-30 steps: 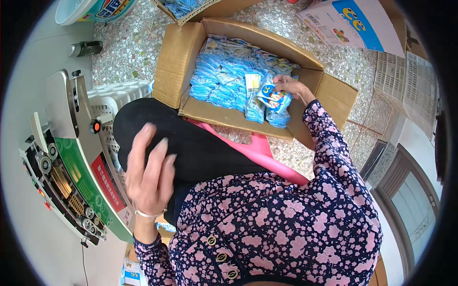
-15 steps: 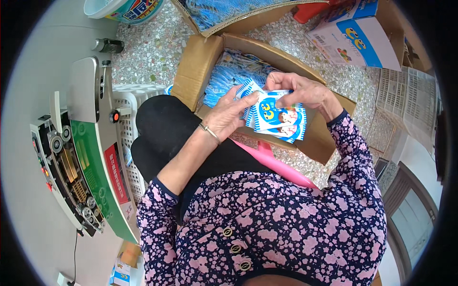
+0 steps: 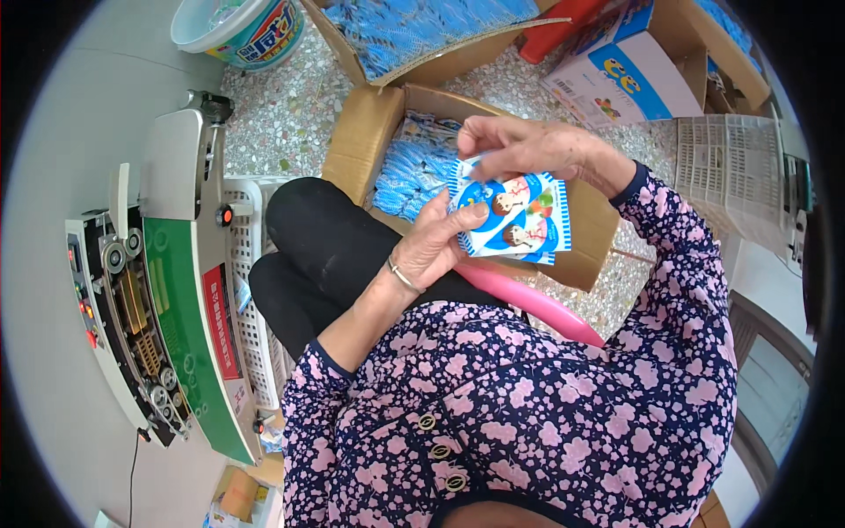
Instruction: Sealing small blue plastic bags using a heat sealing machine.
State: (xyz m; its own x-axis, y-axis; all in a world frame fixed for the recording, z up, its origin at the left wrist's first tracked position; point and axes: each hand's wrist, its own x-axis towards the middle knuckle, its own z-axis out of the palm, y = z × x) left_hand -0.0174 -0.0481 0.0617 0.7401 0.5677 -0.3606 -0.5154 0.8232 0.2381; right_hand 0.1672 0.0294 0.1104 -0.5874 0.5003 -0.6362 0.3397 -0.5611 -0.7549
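Observation:
A small stack of blue-and-white printed snack packets (image 3: 519, 231) is fanned out over the open carton. My left hand (image 3: 437, 236) grips the stack at its left side, thumb on top and fingers underneath. Above it, my right hand (image 3: 550, 150) bends over the upper left corner of the packets, its thumb and curled fingers at that edge. The fingertips are slightly blurred. Beneath both hands, the open cardboard carton (image 3: 352, 132) holds many similar blue-and-white packets (image 3: 414, 167).
Another carton (image 3: 475, 48) of packets stands beyond. A printed box (image 3: 616, 84) and white plastic crates (image 3: 731, 172) are at the right. To the left are a sealing machine (image 3: 189, 308), a white basket (image 3: 255, 202) and a bucket (image 3: 242, 35). Something pink (image 3: 537, 308) curves beside my lap.
My right hand has moved from the packets' right part up and left to their upper left corner. The packets now lie fanned differently in my left hand. The view has shifted slightly.

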